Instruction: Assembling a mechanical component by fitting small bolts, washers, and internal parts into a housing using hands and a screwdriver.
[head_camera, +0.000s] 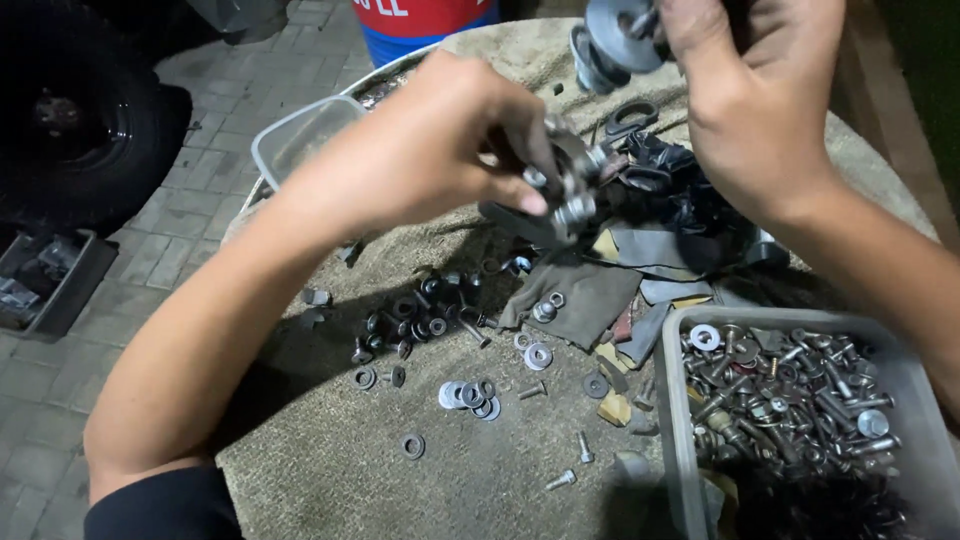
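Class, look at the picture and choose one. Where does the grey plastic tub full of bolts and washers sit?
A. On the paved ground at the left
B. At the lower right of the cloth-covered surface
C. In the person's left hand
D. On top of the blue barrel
B: the grey plastic tub sits at the lower right on the cloth-covered surface, packed with bolts and washers.

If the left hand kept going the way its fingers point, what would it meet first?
The left hand, gripping a cluster of bolts, points right. It would probably first meet the black crumpled plastic just beyond the bolts, though depth is unclear from this view.
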